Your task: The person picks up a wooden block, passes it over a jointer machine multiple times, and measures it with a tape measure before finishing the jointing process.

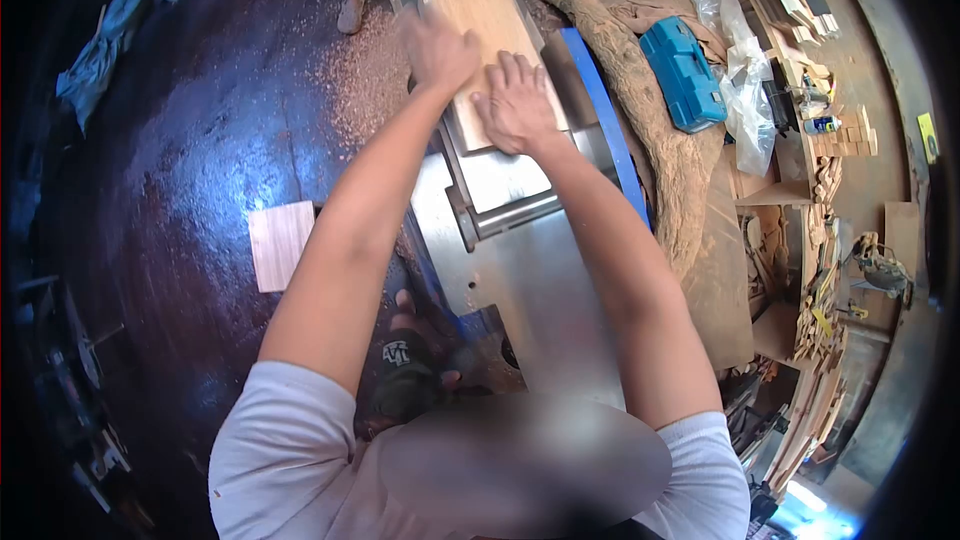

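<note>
A pale wooden board [480,15] lies lengthwise on the metal bed [545,290] of what looks like a jointer. My right hand [517,105] rests flat on the board's near right part, fingers spread. At the board's left edge is my left hand [440,52]; its thumb side is over the wood, while its fingers are smeared by motion. Nearer to me, a slot with a metal bar [515,220] crosses the bed. A blue fence [605,115] runs along the machine's right side.
Wood shavings [365,80] cover the floor left of the machine, near another person's foot [350,15]. A square wood piece [282,245] lies on the dark floor. To the right are a long log [640,120], a teal case [683,75] and shelves of wood scraps [820,310].
</note>
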Available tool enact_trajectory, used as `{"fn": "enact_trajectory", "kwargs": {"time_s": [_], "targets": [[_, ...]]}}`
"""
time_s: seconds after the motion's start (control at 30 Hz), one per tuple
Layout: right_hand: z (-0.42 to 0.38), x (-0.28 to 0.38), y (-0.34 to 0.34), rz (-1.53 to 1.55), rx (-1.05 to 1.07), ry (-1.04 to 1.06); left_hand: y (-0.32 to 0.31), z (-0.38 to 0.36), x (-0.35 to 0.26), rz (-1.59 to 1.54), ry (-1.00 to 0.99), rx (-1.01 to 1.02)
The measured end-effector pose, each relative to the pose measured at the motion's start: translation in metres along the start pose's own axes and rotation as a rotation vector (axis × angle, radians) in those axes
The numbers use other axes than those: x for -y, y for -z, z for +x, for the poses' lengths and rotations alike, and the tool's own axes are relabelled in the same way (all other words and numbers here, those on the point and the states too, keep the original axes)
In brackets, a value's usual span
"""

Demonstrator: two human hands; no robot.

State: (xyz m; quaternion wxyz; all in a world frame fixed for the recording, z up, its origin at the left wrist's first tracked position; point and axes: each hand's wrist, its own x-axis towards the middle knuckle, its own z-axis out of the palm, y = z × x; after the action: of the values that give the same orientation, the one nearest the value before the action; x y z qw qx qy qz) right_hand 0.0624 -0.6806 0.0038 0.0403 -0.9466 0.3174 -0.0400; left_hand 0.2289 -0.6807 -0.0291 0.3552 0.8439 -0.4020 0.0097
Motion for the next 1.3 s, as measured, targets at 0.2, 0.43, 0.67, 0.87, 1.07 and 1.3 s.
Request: {"fn": "enact_trajectory", "kwargs": {"time_s": [0.2, 0.43, 0.67, 0.87, 1.07, 1.3], "targets": [[0.071, 0.079, -0.02, 0.1, -0.056, -0.006, 0.038, 0.029, 0.095, -0.291, 0.459, 0.321], [-0.073, 0.202, 0.078, 0.888, -0.119, 0.243, 0.136, -0.005, 0.159, -0.864, 0.737, 0.456], [-0.333, 0.197, 0.068, 1.305, 0.145, -0.075, 0.277, -0.21, 0.131, -2.362, 0.871, 0.865], [-0.43, 0.19, 0.11, 1.362, -0.026, -0.048, 0.308, -0.342, 0.018, -2.352, 0.741, 0.782], [-0.511, 0.185, 0.168, 1.233, -0.28, -0.023, 0.293, -0.44, -0.063, -1.777, 0.965, 0.847], [-0.589, 0.187, 0.191, 0.915, -0.547, -0.273, 0.28, -0.539, -0.15, -1.363, 0.83, 1.162]]}}
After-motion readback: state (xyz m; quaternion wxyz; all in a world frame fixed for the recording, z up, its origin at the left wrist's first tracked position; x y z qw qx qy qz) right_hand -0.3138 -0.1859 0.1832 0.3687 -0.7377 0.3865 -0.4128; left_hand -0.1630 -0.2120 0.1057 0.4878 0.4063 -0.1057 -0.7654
